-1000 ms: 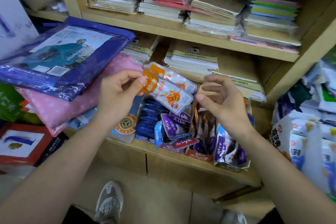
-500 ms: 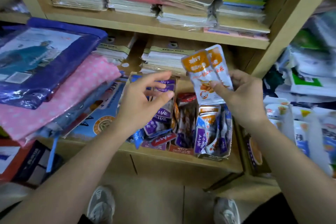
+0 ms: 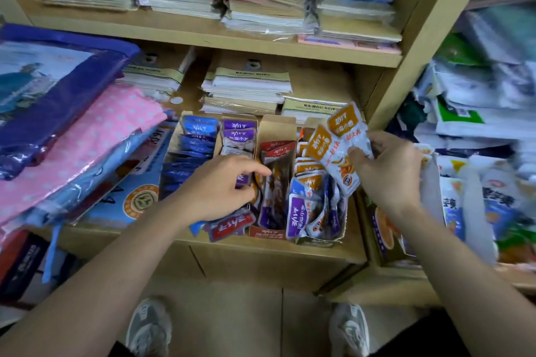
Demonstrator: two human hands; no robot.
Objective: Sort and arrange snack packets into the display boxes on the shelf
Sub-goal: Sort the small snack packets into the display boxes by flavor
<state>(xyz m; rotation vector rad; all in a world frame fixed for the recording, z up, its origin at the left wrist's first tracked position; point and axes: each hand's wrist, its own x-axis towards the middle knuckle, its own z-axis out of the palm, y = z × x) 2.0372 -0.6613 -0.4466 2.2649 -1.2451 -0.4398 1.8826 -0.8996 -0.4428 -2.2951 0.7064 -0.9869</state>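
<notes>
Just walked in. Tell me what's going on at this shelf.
A person is sorting snack packets into a row of cardboard display boxes on the wooden shelf. The right hand holds two orange-topped packets above the rightmost box, which already has orange ones at its back. The left hand reaches into the middle boxes and pinches a purple packet. Packets at the front of the boxes lie mixed, so the sorting is not finished.

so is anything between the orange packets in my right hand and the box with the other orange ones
Nothing visible. The right hand holds the orange packets over the orange row in its display box; the left hand is further left, clear of it.
</notes>
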